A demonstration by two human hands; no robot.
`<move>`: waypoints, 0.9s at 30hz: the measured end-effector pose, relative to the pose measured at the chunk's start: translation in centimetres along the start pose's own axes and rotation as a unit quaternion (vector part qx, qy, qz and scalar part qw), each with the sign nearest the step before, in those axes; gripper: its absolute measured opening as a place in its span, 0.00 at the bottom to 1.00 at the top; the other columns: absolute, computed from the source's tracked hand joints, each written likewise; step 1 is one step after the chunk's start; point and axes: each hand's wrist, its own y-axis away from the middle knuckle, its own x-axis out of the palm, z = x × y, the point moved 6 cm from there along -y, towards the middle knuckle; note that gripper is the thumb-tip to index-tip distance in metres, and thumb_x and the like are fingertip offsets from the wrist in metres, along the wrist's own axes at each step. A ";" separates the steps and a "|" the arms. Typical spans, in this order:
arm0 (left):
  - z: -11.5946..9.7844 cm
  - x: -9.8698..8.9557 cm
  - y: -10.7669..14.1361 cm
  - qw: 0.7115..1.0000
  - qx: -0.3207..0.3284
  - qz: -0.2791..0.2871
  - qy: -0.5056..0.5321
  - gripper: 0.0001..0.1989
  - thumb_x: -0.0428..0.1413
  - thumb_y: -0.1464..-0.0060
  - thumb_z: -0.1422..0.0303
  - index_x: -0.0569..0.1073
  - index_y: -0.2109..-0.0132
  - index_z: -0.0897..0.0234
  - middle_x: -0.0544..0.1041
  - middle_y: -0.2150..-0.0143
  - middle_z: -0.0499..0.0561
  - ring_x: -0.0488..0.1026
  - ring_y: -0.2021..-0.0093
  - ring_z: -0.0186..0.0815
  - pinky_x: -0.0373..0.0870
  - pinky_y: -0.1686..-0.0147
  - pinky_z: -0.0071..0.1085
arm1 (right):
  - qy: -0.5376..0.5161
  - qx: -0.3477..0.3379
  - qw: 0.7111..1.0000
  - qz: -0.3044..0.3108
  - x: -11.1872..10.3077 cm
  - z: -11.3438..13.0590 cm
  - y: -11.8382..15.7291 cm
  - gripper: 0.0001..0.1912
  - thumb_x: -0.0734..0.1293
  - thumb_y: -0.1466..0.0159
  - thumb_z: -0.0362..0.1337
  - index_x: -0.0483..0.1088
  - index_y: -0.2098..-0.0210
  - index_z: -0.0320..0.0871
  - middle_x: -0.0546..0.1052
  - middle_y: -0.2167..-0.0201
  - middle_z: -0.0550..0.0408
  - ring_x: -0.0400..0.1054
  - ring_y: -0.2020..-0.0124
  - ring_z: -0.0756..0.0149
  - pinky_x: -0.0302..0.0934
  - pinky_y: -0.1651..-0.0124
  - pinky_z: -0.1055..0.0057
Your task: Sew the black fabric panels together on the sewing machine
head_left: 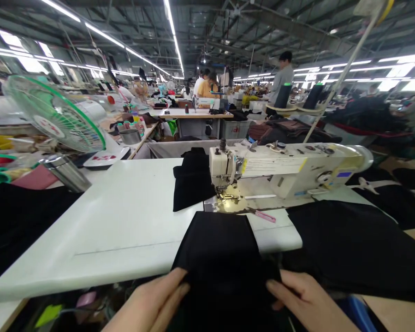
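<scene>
A black fabric piece [224,249] hangs over the front edge of the white table, its far end lying flat just before the sewing machine [263,166]. My left hand [159,295] pinches its left edge between thumb and fingers. At the opposite edge, my right hand [302,295] grips the cloth the same way. Another black fabric piece [193,180] lies left of the needle area, touching the machine's head. A pair of pink-handled thread snips [263,216] rests on the table in front of the machine bed. The lower part of the held cloth runs out of view.
More black fabric [359,244] is spread at the right, and another dark heap [24,226] lies at the left. A green-rimmed fan [55,115] and a steel flask [65,173] stand beyond the table's left edge. Thread cones [283,96] rise behind the machine. People work farther back.
</scene>
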 end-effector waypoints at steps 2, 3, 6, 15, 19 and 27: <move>-0.1 0.9 -3.6 0.999 0.004 0.009 -0.044 0.11 0.53 0.43 0.57 0.78 0.65 0.53 0.79 0.69 0.50 0.77 0.68 0.43 0.73 0.64 0.34 | 0.016 -0.001 0.999 -0.042 0.4 -0.3 -2.5 0.22 0.60 0.34 0.54 0.66 0.76 0.45 0.70 0.78 0.58 0.69 0.74 0.63 0.65 0.70 0.73; 0.1 1.5 -5.5 0.997 0.008 0.002 -0.075 0.12 0.51 0.41 0.59 0.76 0.65 0.56 0.78 0.69 0.52 0.76 0.67 0.44 0.73 0.62 0.36 | 0.037 -0.017 0.995 -0.091 0.2 -0.2 -3.9 0.21 0.60 0.34 0.53 0.65 0.75 0.45 0.69 0.78 0.58 0.68 0.75 0.63 0.65 0.70 0.71; 0.5 2.9 -10.8 0.980 0.050 -0.037 -0.191 0.10 0.49 0.40 0.65 0.74 0.64 0.61 0.77 0.57 0.58 0.74 0.57 0.47 0.70 0.54 0.41 | 0.108 -0.098 0.955 -0.258 -0.4 0.5 -7.3 0.14 0.63 0.35 0.47 0.67 0.72 0.46 0.73 0.70 0.52 0.69 0.64 0.56 0.65 0.57 0.61; 0.6 4.5 -13.9 0.989 0.071 0.003 -0.130 0.07 0.51 0.48 0.78 0.68 0.67 0.61 0.72 0.66 0.52 0.72 0.63 0.42 0.68 0.59 0.36 | 0.071 -0.108 0.938 -0.321 -0.5 -0.7 -11.0 0.05 0.67 0.45 0.38 0.67 0.75 0.46 0.76 0.63 0.48 0.67 0.55 0.50 0.58 0.46 0.51; 0.4 3.0 -11.9 0.979 0.004 -0.048 0.196 0.04 0.58 0.49 0.70 0.71 0.64 0.60 0.75 0.65 0.48 0.73 0.62 0.37 0.69 0.59 0.32 | -0.013 -0.117 0.951 -0.286 -1.0 -0.5 -10.8 0.07 0.66 0.44 0.42 0.69 0.71 0.45 0.75 0.71 0.54 0.70 0.66 0.58 0.65 0.58 0.61; 0.1 2.0 -9.3 0.859 -0.110 -0.078 0.494 0.12 0.70 0.62 0.71 0.81 0.65 0.64 0.82 0.62 0.51 0.76 0.63 0.34 0.70 0.57 0.27 | -0.324 -0.057 0.893 -0.308 -0.6 -1.4 -9.1 0.20 0.75 0.46 0.51 0.77 0.61 0.44 0.79 0.63 0.55 0.72 0.56 0.60 0.67 0.52 0.69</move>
